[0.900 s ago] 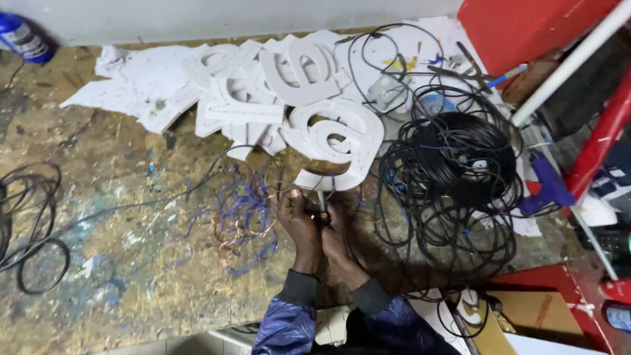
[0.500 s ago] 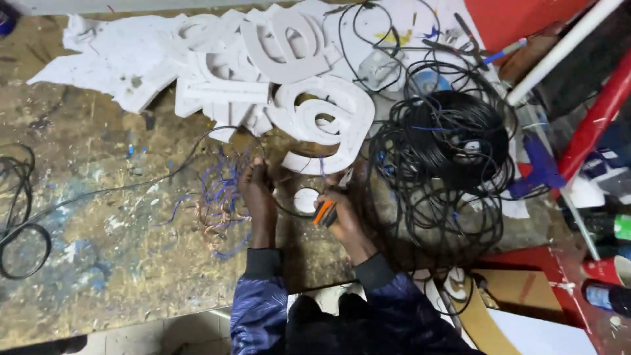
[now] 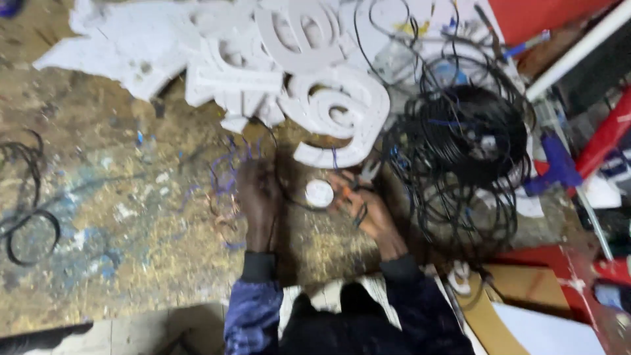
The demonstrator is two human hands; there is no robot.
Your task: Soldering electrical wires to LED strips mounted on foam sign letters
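Note:
My left hand [image 3: 261, 200] rests on the stained workbench [image 3: 112, 217] with a thin black wire [image 3: 289, 197] running from under its fingers. My right hand [image 3: 368, 209] grips a small cutter with orange and black handles [image 3: 358, 187], its jaws pointing up toward the white foam letters. A small white round disc [image 3: 319, 193] lies between the two hands. A curved white foam letter [image 3: 338, 115] sits just beyond the hands. The frame is blurred, so the left hand's grip on the wire is unclear.
A pile of white foam letters [image 3: 223, 59] covers the bench's far side. A big tangled coil of black wire [image 3: 470, 141] lies to the right. Another black wire loop [image 3: 26, 217] sits at the left edge. Red panels [image 3: 552, 16], a white pipe [image 3: 578, 49] and cardboard [image 3: 513, 296] crowd the right.
My hands were together on the wire near the foam letter; they have spread apart, the left moving left and the right holding the cutter. The view shifted down and closer.

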